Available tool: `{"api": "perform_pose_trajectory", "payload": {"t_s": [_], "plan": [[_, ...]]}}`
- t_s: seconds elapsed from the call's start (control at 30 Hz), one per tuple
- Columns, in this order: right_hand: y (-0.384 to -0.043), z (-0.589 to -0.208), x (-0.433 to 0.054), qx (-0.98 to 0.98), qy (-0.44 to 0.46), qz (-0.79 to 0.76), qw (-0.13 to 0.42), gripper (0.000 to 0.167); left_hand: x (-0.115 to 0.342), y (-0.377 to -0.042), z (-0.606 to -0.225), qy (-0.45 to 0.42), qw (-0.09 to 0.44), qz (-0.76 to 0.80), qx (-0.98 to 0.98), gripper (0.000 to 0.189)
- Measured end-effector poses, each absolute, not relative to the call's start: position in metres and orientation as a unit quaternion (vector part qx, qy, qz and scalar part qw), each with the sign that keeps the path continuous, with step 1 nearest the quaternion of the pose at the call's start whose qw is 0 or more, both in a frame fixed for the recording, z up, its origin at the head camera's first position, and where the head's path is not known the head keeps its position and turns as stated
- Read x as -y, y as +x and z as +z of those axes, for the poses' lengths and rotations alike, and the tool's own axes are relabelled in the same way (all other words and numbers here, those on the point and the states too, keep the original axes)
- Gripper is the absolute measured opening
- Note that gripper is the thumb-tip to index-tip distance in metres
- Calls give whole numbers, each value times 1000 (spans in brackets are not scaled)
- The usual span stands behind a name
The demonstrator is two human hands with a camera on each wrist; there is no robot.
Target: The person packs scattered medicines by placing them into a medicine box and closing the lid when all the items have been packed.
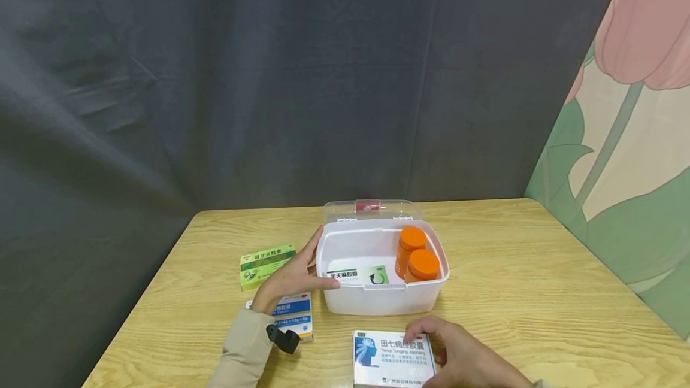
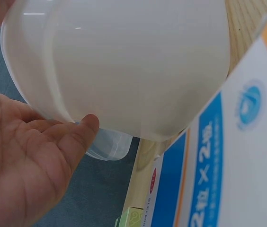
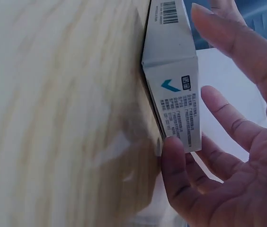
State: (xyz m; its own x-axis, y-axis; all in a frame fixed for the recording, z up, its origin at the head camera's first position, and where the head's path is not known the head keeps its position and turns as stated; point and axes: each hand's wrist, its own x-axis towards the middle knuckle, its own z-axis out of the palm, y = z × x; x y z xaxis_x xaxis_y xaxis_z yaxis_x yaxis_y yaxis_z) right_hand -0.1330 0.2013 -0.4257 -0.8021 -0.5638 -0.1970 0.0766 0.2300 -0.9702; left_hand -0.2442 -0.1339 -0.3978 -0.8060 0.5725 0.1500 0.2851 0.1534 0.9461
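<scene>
An open white plastic medicine bin (image 1: pixel 377 301) stands mid-table. My left hand (image 1: pixel 293 277) grips its left side, thumb over the front rim and other fingers along the outer wall. In the left wrist view, fingertips touch the bin's smooth wall (image 2: pixel 133 71). Inside the bin are two orange-capped bottles (image 1: pixel 414 238) on the right and a white-and-green medicine box (image 1: pixel 358 276) lying along the front. My right hand (image 1: pixel 458 352) holds the right end of a white-and-blue medicine box (image 1: pixel 393 361) in front of the bin. Its printed end (image 3: pixel 176 104) shows in the right wrist view.
A green medicine box (image 1: pixel 266 265) lies left of the bin, partly behind my left hand. Nearer, a blue-and-white medicine box (image 1: pixel 293 313) sits partly beneath my left forearm. The bin's clear lid (image 1: pixel 396 209) is folded back behind it. A dark curtain (image 1: pixel 323 76) hangs beyond the wooden table (image 1: pixel 512 268).
</scene>
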Motion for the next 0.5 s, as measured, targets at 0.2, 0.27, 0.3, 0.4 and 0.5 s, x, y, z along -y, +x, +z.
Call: {"api": "perform_pose_trajectory", "payload": {"t_s": [0.2,0.27,0.3,0.4,0.5], "plan": [[-133,-428,-200,-766,-160,-568,255,60,134,-243,-398,280,121,582,-754,114],[-133,-427,-200,-771,-158,-562,253,60,134,-244,-398,281,121,584,-752,114],[-133,-427,-201,-774,-159,-559,251,60,134,-244,-399,281,121,584,-752,114],[-132,-426,-201,-772,-160,-561,252,60,134,-244,-399,283,121,584,-751,113],[-131,-426,-201,-772,-167,-560,249,59,134,-244,-398,283,119,583,-752,113]]}}
